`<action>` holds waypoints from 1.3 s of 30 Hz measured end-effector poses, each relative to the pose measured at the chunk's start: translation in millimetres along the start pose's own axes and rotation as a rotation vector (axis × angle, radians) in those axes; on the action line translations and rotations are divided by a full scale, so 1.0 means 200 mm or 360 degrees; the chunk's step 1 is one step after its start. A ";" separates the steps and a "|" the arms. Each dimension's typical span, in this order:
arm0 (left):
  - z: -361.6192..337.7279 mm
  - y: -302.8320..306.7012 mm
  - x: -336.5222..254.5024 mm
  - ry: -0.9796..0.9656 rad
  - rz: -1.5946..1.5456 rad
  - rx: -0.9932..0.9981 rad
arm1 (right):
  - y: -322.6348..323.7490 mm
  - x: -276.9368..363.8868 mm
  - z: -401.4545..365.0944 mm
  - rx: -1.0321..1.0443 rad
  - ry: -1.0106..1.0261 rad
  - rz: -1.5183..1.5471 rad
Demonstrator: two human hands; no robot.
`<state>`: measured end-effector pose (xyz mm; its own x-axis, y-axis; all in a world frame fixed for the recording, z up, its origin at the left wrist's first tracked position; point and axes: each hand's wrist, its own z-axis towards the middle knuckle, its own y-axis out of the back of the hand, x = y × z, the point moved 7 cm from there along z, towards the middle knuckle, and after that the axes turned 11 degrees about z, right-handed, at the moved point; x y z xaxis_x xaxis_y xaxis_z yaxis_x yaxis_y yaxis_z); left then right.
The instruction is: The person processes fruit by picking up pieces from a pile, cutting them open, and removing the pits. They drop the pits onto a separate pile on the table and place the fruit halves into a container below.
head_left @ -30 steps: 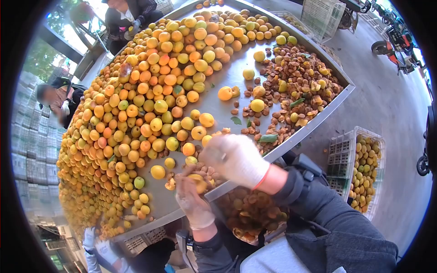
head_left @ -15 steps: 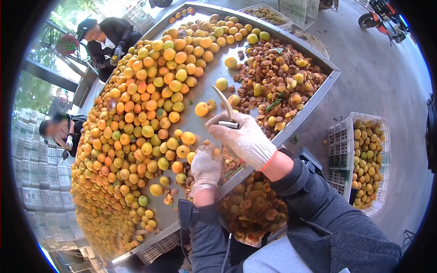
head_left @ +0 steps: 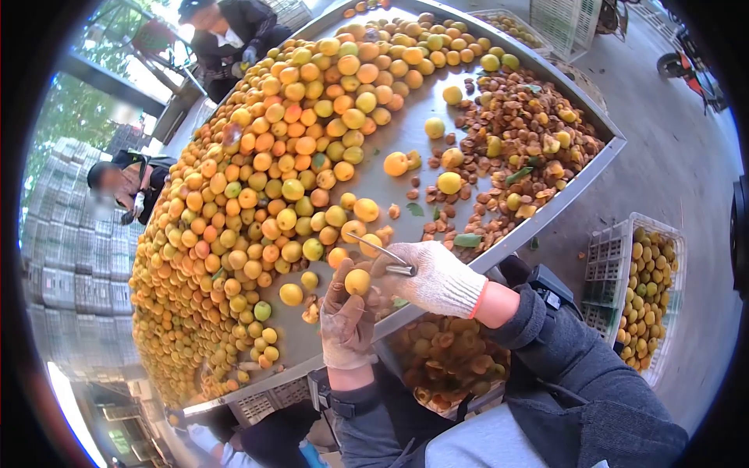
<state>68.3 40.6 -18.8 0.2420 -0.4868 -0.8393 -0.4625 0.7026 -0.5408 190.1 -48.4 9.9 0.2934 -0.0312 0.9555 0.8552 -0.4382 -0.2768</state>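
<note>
My left hand (head_left: 347,326), in a stained whitish glove, grips a yellow apricot (head_left: 357,281) between thumb and fingers near the table's front edge. Just right of it, my right hand (head_left: 437,274), in a white knit glove with a red cuff edge, is closed on a curved knife (head_left: 374,248). The thin blade points left, above the apricot, and a short metal part shows at the fist. Whole apricots (head_left: 257,187) are heaped on the left of the metal table (head_left: 558,204). Brown pits and scraps (head_left: 515,129) lie at the right, with green leaves among them.
Below the table edge stands a container of cut apricots (head_left: 449,363). A white crate (head_left: 605,269) full of apricots sits on the floor at right. Two people (head_left: 234,35) work along the far left side. Stacked crates (head_left: 78,257) and a parked motorbike (head_left: 694,78) stand farther off.
My left hand has lifted from the table and turned up, now with an apricot in it. My right hand has come lower, its blade swinging leftward toward the fruit. The view has shifted.
</note>
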 end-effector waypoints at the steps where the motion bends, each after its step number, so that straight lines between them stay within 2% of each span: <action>1: -0.01 0.04 0.00 -0.0021 -0.0006 -0.0015 | -0.03 0.00 0.00 0.0024 -0.0001 -0.0012; 3: -0.01 0.10 0.00 -0.0080 -0.0154 -0.0060 | -0.09 0.01 0.01 0.0079 -0.0043 -0.0405; 4: -0.02 0.13 0.01 -0.0047 -0.0333 -0.0119 | -0.12 -0.01 0.01 0.0085 0.0222 -0.0476; 7: -0.03 0.20 0.01 -0.0071 -0.0409 -0.0206 | -0.21 -0.09 0.02 0.0170 0.0116 -0.0454; 8: -0.03 0.16 -0.06 -0.0179 -0.0263 -0.0242 | -0.24 -0.10 0.02 0.0212 0.0088 -0.0432; 9: -0.05 0.15 -0.10 -0.0192 -0.0268 -0.0248 | -0.26 -0.11 0.03 0.0224 0.0089 -0.0440; 11: -0.08 0.17 -0.13 -0.0123 0.0037 -0.0474 | -0.28 -0.15 0.05 0.0195 0.0126 -0.0352; 15: -0.11 0.22 -0.16 -0.0227 0.0340 -0.0672 | -0.32 -0.19 0.07 0.0238 0.0097 -0.0495; 17: -0.12 0.25 -0.15 -0.0159 0.0444 -0.0619 | -0.35 -0.21 0.06 0.0266 0.0103 -0.0693; 23: -0.16 0.21 -0.21 -0.0025 0.0350 -0.0645 | -0.37 -0.21 0.05 0.0278 0.0196 -0.0696; 33: -0.17 0.21 -0.21 -0.0084 0.0636 -0.0535 | -0.38 -0.14 0.01 0.0306 0.0186 -0.0868; 35: -0.17 0.17 -0.21 -0.0212 0.0730 -0.0346 | -0.37 -0.11 0.00 0.0275 0.0203 -0.0864; 39: -0.15 0.12 -0.13 -0.0074 0.0410 -0.0437 | -0.35 -0.13 0.01 0.0249 0.0166 -0.0847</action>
<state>24.5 55.6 -8.1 0.1231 -0.2839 -0.9509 -0.7233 0.6304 -0.2819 122.9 -15.1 5.0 -0.2326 0.0653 0.9704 0.9292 -0.2796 0.2416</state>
